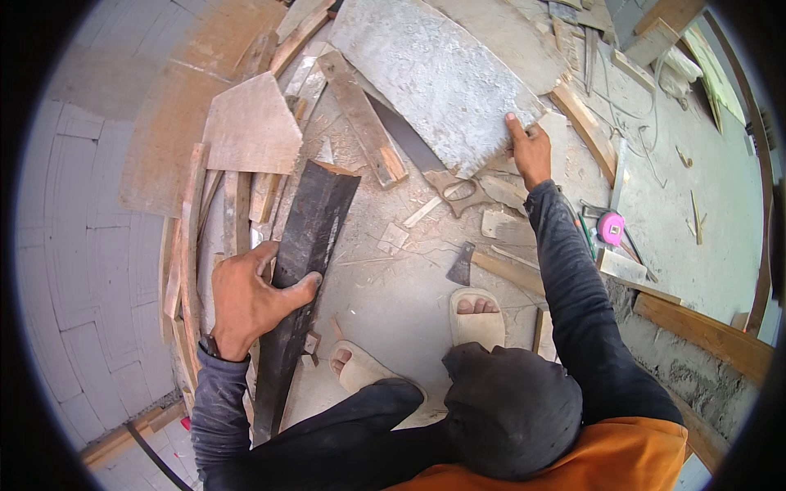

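Note:
My left hand (250,299) is wrapped around a long black-coated wooden board (307,237), thumb on its top face and fingers at its left edge. The board slants up from my left leg, with a bare wood end on top. My right hand (530,154) pinches the lower right corner of a grey-white spattered plywood sheet (426,78), thumb on top. Partly under that sheet lies a handsaw (457,193), its wooden handle showing and much of its blade hidden. A short plank (364,123) rests left of the saw.
Left of the board are stacked wood strips (192,245) and a plywood offcut (254,123) by the block wall (78,262). A hatchet (461,265) lies near my right sandal (477,323). Right of my arm sit a pink tape measure (610,228) and timber (585,131).

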The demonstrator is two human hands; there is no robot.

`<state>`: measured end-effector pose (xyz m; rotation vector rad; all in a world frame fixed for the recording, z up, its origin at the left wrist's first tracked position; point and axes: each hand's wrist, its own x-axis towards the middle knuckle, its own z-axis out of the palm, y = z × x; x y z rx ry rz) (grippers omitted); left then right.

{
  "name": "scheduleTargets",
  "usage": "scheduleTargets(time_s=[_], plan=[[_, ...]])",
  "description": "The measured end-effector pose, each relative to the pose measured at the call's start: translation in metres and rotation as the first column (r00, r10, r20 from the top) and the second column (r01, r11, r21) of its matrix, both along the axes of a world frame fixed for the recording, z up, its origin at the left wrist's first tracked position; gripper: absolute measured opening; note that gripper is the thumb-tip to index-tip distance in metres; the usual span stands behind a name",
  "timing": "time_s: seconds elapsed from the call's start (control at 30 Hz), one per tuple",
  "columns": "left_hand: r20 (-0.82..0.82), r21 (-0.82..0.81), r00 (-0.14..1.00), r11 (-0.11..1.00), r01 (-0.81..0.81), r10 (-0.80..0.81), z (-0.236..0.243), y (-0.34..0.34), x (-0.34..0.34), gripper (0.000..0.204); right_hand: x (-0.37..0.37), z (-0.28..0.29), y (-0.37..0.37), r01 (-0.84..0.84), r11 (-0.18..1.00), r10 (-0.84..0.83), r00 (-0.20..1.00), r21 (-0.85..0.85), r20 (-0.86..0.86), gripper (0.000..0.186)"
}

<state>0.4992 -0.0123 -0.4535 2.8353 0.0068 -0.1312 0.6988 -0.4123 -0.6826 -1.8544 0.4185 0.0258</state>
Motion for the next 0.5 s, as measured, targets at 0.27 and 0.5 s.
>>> scheduleTargets(time_s=[0.27, 0.5], plan=[[-0.132, -0.087, 0.980, 0.983, -0.159, 0.147, -0.032, 0.031, -0.011, 0.057, -0.135, 0.038, -0.128, -0.544, 0.742, 0.431, 0.835, -0.392, -0.343, 0.064], [-0.191, 0.049, 0.971, 0.989, -0.136, 0.143, -0.044, 0.024, 0.007, 0.073, -0.392, 0.044, -0.159, -0.142, 0.868, -0.154, 0.833, -0.475, -0.531, 0.043]])
